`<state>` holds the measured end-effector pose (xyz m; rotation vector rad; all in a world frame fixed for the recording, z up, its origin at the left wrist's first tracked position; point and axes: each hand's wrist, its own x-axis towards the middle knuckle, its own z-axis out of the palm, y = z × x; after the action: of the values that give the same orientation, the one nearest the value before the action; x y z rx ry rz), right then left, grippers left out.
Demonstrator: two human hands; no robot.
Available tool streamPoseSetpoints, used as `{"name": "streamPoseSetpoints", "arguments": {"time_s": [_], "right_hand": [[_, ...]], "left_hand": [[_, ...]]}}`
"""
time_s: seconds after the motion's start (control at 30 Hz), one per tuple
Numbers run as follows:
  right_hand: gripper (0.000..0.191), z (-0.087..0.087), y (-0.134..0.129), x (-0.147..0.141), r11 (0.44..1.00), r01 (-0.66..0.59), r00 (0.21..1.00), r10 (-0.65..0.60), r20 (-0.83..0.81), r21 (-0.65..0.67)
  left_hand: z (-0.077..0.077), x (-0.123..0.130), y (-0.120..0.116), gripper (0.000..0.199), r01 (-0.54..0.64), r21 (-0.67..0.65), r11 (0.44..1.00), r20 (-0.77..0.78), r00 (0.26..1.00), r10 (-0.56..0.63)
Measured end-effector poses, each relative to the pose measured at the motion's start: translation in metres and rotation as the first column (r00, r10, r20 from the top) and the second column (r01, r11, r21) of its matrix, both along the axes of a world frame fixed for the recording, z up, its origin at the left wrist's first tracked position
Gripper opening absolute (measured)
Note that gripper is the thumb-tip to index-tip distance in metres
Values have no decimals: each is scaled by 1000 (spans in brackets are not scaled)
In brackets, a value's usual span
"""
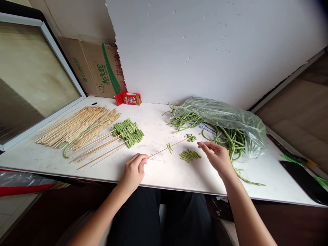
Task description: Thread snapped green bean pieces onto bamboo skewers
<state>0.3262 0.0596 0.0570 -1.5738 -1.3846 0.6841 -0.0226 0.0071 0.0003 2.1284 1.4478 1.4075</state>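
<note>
My left hand (134,169) pinches the blunt end of a thin bamboo skewer (157,152), which slants up to the right above the table. A couple of short green bean pieces (169,148) are threaded partway along it. Close to the skewer's tip is my right hand (215,157), thumb and fingers drawn together; whatever may be between them is too small to make out. Below the skewer lies a small pile of cut bean pieces (190,155). Tiny bean ends (191,137) sit by the tip.
Filled bean skewers (129,131) lie stacked at left, beside many bare skewers (74,124) with a long bean across them. A clear plastic bag (220,111) spills long green beans (233,140). A red box (131,98) stands behind; a black phone (306,181) lies right.
</note>
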Motion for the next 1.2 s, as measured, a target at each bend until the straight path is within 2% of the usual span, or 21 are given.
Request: {"name": "streamPoseSetpoints", "arguments": {"time_s": [0.13,0.23,0.33,0.43,0.63,0.8,0.9,1.0,1.1,1.2], "right_hand": [[35,1,-1,24,989,-74,941,112,321,-130],[29,-1,-2,28,966,-111,884,203,420,-235],[23,-4,-2,24,956,-123,866,234,442,-266],[20,-5,-2,18,961,-98,858,212,468,-258],[12,-2,-3,11,961,-98,878,206,433,-258],[24,-4,-1,13,987,-90,903,138,407,-135],[29,-7,1,15,995,-85,950,96,298,-50],[42,-6,2,13,994,-98,995,99,28,-49],[51,-1,0,7,986,-159,956,140,-256,-57],[48,4,-1,-1,984,-170,911,139,-388,-47]], "left_hand": [[0,0,0,23,1,-2,1000,-9,1000,-1],[-1,0,-1,23,2,-13,1000,-24,1000,-2],[-1,0,-1,23,-4,-13,1000,-38,999,4],[-2,0,-1,22,-2,-14,1000,-38,999,2],[-2,0,-1,23,6,-26,1000,-28,1000,-6],[-3,0,0,21,9,-20,1000,-29,1000,-9],[-4,0,0,21,17,-13,1000,-45,999,-18],[-4,1,-1,22,28,-6,1000,-55,998,-28],[-3,2,-1,23,31,3,1000,-60,998,-30],[-2,3,-1,25,37,8,999,-58,998,-37]]}}
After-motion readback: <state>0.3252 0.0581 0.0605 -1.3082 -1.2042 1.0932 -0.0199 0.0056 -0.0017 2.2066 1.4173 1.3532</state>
